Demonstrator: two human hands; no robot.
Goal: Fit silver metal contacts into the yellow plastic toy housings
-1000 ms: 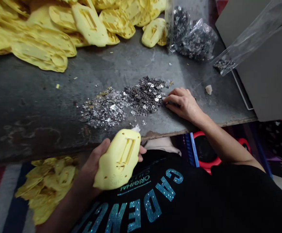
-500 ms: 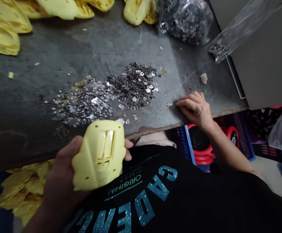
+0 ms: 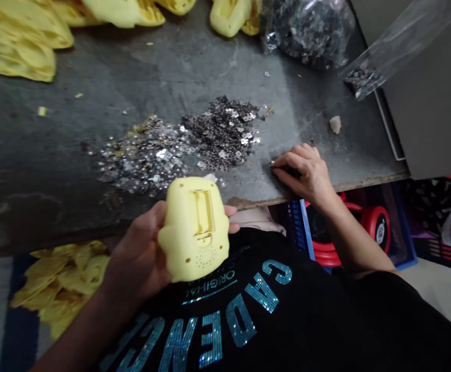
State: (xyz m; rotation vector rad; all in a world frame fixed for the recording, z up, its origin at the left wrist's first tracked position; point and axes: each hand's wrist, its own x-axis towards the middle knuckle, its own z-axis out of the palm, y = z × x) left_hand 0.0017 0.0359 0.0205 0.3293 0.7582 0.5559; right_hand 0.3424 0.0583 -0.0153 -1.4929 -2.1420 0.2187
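Observation:
My left hand (image 3: 145, 247) is wrapped round a yellow plastic shell (image 3: 181, 227) in front of my shirt. The shell's outer face is up, with an open battery compartment, several screw holes and a patch of tiny holes. At the table's front edge my right hand (image 3: 306, 173) pinches a small metal contact plate (image 3: 272, 163) against or just above the surface; only its bright tip shows. Left of that hand lie a darker heap of metal contacts with springs (image 3: 221, 134) and a shinier heap of flat metal contacts (image 3: 142, 160).
Yellow shells (image 3: 19, 36) are piled at the back left, more yellow parts (image 3: 64, 284) below the table. Clear bags of metal parts (image 3: 311, 36) stand at the back right. A whitish lump (image 3: 334, 124) lies on the grey table (image 3: 105, 72). Below right is a blue basket (image 3: 302, 227) with red things.
My right hand has moved away from the dark heap towards the front edge and pinches a loose contact plate there. The shell in my left hand has turned more upright. The view has shifted.

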